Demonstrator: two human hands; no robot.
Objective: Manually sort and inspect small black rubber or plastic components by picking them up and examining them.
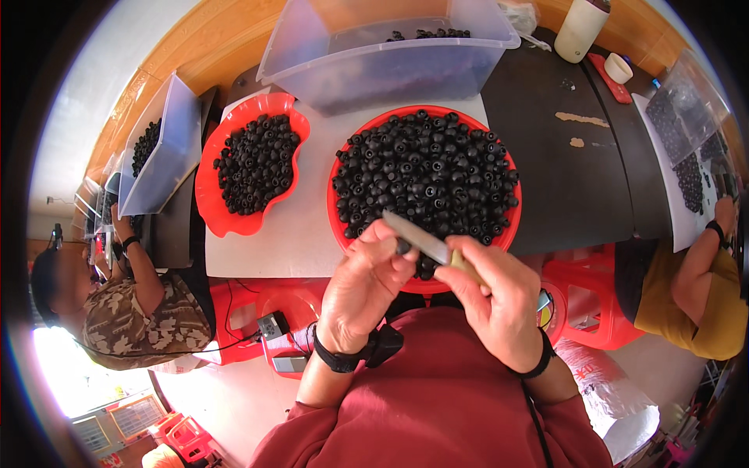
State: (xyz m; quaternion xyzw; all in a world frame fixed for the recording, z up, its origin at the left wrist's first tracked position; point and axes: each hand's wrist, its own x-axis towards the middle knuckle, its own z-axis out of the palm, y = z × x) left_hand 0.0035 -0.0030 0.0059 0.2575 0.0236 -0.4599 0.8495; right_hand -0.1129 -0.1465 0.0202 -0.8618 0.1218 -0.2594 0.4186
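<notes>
A small round black part is pinched between the fingertips of my left hand. My right hand grips the pale handle of a short knife, whose blade reaches across to the part and my left fingers. Both hands are over the near edge of a round red basin, heaped with black parts of the same kind. To the left, a wavy-edged red tray holds a smaller pile of black parts.
Behind the basin stands a large clear plastic bin with some black parts inside. A cream bottle and a white cup are at the back right. Co-workers sit on both sides, a camouflage sleeve left and a mustard shirt right.
</notes>
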